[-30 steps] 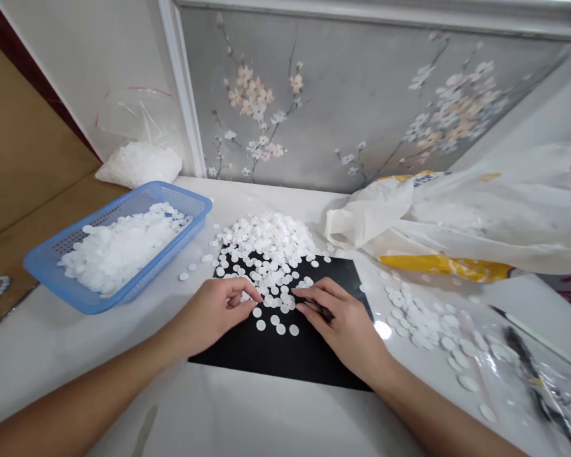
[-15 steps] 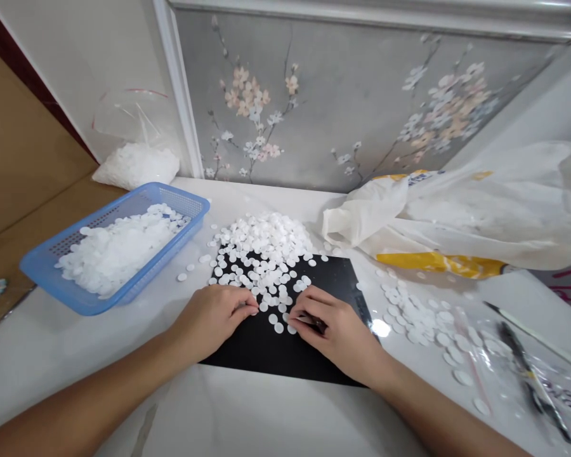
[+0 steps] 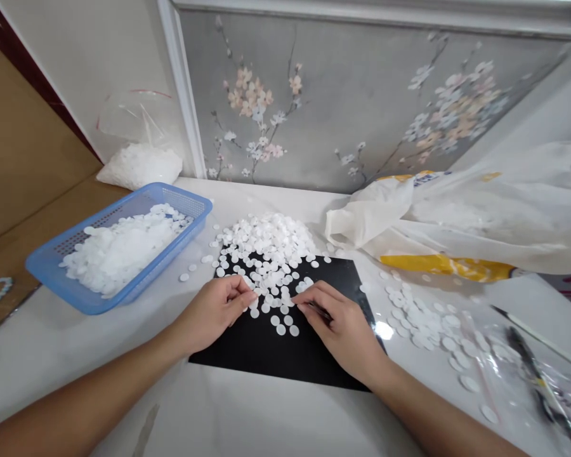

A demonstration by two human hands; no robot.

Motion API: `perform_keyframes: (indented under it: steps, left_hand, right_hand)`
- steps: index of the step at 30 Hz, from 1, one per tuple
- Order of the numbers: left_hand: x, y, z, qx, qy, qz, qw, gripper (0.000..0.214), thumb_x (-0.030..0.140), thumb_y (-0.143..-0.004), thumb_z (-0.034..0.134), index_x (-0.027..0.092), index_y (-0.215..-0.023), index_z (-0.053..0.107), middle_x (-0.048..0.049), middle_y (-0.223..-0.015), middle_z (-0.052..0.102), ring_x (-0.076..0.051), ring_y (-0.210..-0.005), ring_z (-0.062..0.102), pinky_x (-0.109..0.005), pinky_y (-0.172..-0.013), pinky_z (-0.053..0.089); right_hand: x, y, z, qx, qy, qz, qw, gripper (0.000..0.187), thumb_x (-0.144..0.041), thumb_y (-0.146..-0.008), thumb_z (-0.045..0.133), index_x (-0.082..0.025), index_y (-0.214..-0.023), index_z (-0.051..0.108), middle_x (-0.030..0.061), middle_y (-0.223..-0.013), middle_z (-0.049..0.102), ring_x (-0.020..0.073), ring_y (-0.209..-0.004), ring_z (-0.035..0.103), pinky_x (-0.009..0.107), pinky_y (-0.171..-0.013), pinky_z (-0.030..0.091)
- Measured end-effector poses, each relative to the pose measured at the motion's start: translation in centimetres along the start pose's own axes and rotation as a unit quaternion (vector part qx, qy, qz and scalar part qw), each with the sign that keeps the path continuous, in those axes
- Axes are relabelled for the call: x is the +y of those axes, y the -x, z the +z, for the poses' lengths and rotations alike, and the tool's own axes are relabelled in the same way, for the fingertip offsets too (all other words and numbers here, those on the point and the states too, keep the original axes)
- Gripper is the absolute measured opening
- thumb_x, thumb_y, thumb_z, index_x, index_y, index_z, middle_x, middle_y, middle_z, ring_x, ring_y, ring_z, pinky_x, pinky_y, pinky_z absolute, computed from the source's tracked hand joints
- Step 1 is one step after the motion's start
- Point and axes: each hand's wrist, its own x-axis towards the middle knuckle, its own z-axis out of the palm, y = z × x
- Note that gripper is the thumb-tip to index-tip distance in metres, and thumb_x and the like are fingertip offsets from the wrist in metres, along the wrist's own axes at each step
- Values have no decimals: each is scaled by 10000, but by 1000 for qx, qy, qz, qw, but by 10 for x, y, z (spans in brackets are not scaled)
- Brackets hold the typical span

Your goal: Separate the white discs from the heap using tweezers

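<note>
Small white round discs lie in a heap on the far part of a black mat, with loose ones spread toward me. My left hand is at the left side of the loose discs, thumb and forefinger pinched together; whether a disc is between them is hidden. Across from it, my right hand is also closed in a pinch, its fingertips touching the edge of the spread discs. Something slim and dark shows under its fingers, too covered to name. Several single discs lie on the mat between the hands.
A blue plastic basket holding many discs stands left, with a filled clear bag behind. At right are a white and yellow plastic bag, more scattered discs, a clear bag and a black pen-like tool.
My left hand has shifted slightly up and left. The right fingertips have lifted away from the nearest discs toward the pile, and a disc formerly at those fingertips now lies uncovered on the mat.
</note>
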Motion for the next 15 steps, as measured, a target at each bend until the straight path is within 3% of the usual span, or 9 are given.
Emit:
perform_keyframes:
  steps: [8,12,15]
  left_hand:
    - [4,3,0,-6,36,-23,999,328,465,-858,480,189,-684,448,74,-479,452,-80,-459,367,-210,-493,275]
    - [9,3,0,-23,167,-74,983,279,402,-849,485,189,-688,405,35,-603,564,-68,-484,413,-189,-480,286]
    - [12,0,-2,-40,230,-90,968,168,306,-803,516,188,-729,421,11,-680,608,-63,-493,413,-181,-460,238]
  right_hand:
    - [0,-1,0,0,2,5,1000,171,-218,-913,457,-219,-903,629,44,-880,620,149,-672,579,261,-571,464]
    - [2,-7,0,19,21,-1,1000,186,-234,-917,468,-223,-955,650,48,-891,623,168,-731,608,283,-631,497]
    - [1,-10,2,-1,45,-9,999,183,-247,-896,523,-237,-1012,664,35,-896,607,152,-691,607,281,-630,504]
